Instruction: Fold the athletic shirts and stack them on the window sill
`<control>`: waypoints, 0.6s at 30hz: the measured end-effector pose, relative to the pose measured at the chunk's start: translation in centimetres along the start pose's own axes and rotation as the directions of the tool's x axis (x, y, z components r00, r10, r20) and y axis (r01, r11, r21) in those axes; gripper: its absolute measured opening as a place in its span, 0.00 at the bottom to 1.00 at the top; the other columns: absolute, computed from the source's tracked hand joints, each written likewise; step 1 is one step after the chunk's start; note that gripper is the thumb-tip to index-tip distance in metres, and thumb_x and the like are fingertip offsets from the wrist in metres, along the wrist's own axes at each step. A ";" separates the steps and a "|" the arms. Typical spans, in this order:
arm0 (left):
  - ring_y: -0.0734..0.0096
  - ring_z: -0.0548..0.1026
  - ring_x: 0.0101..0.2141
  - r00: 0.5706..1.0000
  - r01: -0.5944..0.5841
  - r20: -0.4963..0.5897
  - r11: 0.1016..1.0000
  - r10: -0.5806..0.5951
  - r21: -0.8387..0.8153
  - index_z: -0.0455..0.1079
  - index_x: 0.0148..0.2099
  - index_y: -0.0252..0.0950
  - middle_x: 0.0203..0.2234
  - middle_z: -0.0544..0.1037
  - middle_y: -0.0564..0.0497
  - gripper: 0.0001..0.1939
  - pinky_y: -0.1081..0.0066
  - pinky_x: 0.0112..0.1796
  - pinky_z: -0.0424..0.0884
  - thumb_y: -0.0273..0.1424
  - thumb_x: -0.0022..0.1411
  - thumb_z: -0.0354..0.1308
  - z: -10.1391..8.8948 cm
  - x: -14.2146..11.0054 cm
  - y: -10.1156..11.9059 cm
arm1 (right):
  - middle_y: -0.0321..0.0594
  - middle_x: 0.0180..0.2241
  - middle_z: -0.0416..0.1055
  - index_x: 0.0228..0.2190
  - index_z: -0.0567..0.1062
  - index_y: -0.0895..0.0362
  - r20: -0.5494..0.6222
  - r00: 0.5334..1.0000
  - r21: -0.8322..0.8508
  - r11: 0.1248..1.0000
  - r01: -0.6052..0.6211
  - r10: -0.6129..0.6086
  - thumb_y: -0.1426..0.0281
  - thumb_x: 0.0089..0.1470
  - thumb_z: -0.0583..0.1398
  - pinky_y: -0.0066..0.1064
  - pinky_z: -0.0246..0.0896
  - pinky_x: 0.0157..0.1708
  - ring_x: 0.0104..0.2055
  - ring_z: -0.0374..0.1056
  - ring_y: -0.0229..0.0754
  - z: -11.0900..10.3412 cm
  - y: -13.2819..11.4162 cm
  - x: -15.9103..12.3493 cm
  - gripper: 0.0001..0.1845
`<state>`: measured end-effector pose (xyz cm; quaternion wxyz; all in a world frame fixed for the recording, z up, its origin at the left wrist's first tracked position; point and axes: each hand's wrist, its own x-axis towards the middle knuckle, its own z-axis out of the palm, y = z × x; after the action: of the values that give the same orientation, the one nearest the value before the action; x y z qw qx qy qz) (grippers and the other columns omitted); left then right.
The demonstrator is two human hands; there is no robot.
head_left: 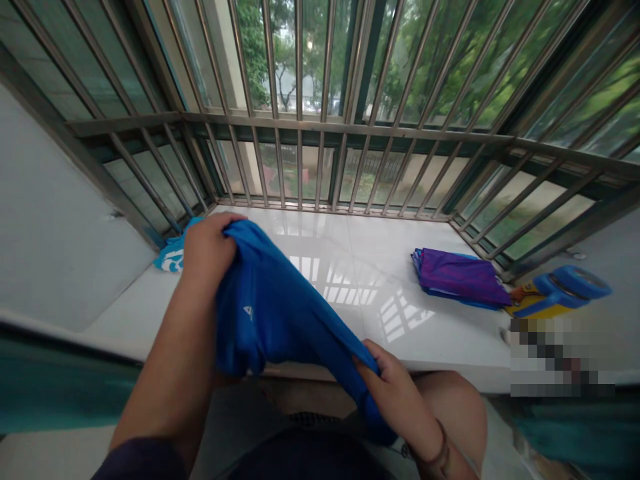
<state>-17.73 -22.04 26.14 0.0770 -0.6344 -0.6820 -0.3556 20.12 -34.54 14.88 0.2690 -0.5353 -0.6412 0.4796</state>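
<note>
- Now, the left hand [210,245] clasps the upper end of a blue garment [295,313], its fingers closed over the fabric.
- Lower down, the right hand [397,393] pinches the other side between thumb and fingers.
- Between them, the garment stretches aslant over the front edge of a white ledge [350,243], a small white logo showing.
- Behind the left hand, a light-blue and white cloth [171,259] is partly hidden.
- Rightward, a folded purple cloth [463,277] lies near a yellow-and-blue container [550,293].
</note>
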 end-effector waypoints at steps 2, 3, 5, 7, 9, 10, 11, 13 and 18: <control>0.58 0.80 0.56 0.994 -0.105 0.020 0.994 0.105 -0.029 0.82 0.57 0.33 0.52 0.86 0.48 0.22 0.60 0.61 0.71 0.25 0.65 0.54 1.5 3.7 2.8 | 0.35 0.32 0.75 0.38 0.77 0.53 -0.065 0.997 -0.108 0.994 0.030 -0.037 0.56 0.67 0.55 0.32 0.64 0.39 0.36 0.70 0.44 0.1 0.5 0.8 0.16; 0.57 0.80 0.56 0.985 -0.160 0.064 0.986 0.163 -0.049 0.82 0.57 0.33 0.52 0.85 0.48 0.22 0.60 0.61 0.71 0.24 0.65 0.54 2.4 5.2 4.1 | 0.36 0.32 0.76 0.39 0.77 0.53 -0.117 0.992 -0.175 0.984 0.035 -0.056 0.58 0.66 0.55 0.33 0.64 0.40 0.37 0.72 0.46 -0.4 0.8 1.2 0.15; 0.56 0.79 0.56 0.955 -0.254 0.135 0.963 0.264 -0.091 0.82 0.56 0.34 0.52 0.85 0.47 0.22 0.59 0.60 0.70 0.22 0.64 0.55 4.2 7.5 6.3 | 0.39 0.34 0.79 0.41 0.77 0.52 -0.223 0.971 -0.299 0.954 0.012 -0.082 0.59 0.65 0.54 0.35 0.64 0.42 0.39 0.74 0.49 -2.2 1.6 1.9 0.14; 0.54 0.78 0.57 0.934 -0.313 0.146 0.944 0.325 -0.099 0.80 0.58 0.34 0.54 0.84 0.45 0.22 0.57 0.61 0.69 0.21 0.66 0.55 6.1 8.6 7.7 | 0.41 0.36 0.81 0.44 0.77 0.51 -0.308 0.949 -0.398 0.915 -0.062 -0.070 0.60 0.64 0.53 0.36 0.64 0.42 0.40 0.76 0.50 -4.8 3.0 2.4 0.16; 0.51 0.75 0.60 0.943 -0.316 0.094 0.948 0.319 -0.041 0.77 0.62 0.34 0.58 0.81 0.41 0.22 0.53 0.62 0.68 0.22 0.69 0.55 8.3 8.5 8.0 | 0.43 0.37 0.82 0.46 0.77 0.52 -0.379 0.925 -0.490 0.850 -0.195 -0.006 0.62 0.65 0.51 0.37 0.64 0.41 0.41 0.78 0.52 -7.5 5.1 2.7 0.18; 0.49 0.74 0.61 0.953 -0.296 0.074 0.955 0.295 0.007 0.74 0.64 0.34 0.60 0.79 0.38 0.22 0.52 0.62 0.68 0.23 0.70 0.56 9.5 8.0 7.7 | 0.45 0.38 0.82 0.47 0.77 0.53 -0.399 0.916 -0.535 0.803 -0.263 0.034 0.63 0.64 0.51 0.37 0.64 0.41 0.41 0.78 0.52 -8.7 6.3 2.7 0.19; 0.47 0.73 0.62 0.963 -0.263 0.076 0.963 0.258 0.058 0.72 0.66 0.35 0.62 0.77 0.36 0.23 0.51 0.61 0.68 0.24 0.71 0.57 10.8 7.0 7.2 | 0.48 0.39 0.83 0.47 0.78 0.54 -0.395 0.916 -0.578 0.755 -0.310 0.073 0.64 0.64 0.51 0.38 0.64 0.42 0.42 0.79 0.53 -9.6 7.5 2.5 0.19; 0.45 0.73 0.61 0.974 -0.180 0.165 0.973 0.156 0.142 0.70 0.68 0.35 0.62 0.76 0.34 0.24 0.52 0.58 0.71 0.25 0.71 0.59 13.5 3.8 5.6 | 0.50 0.41 0.84 0.46 0.80 0.55 -0.333 0.930 -0.648 0.679 -0.345 0.155 0.66 0.62 0.54 0.39 0.65 0.45 0.44 0.80 0.55 -10.4 10.0 1.8 0.18; 0.48 0.79 0.58 0.827 -0.096 0.562 0.990 0.019 0.107 0.75 0.62 0.33 0.57 0.81 0.34 0.18 0.54 0.59 0.73 0.34 0.77 0.54 19.9 -8.3 0.4 | 0.50 0.43 0.86 0.43 0.83 0.51 -0.091 0.953 -0.685 0.677 -0.270 0.288 0.65 0.59 0.60 0.41 0.68 0.48 0.47 0.82 0.57 -7.6 13.4 -1.0 0.13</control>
<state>-9.00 -17.20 7.07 -0.0739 -0.7245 -0.6770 -0.1064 32.71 -33.39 5.95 -0.0335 -0.6821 -0.6870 0.2481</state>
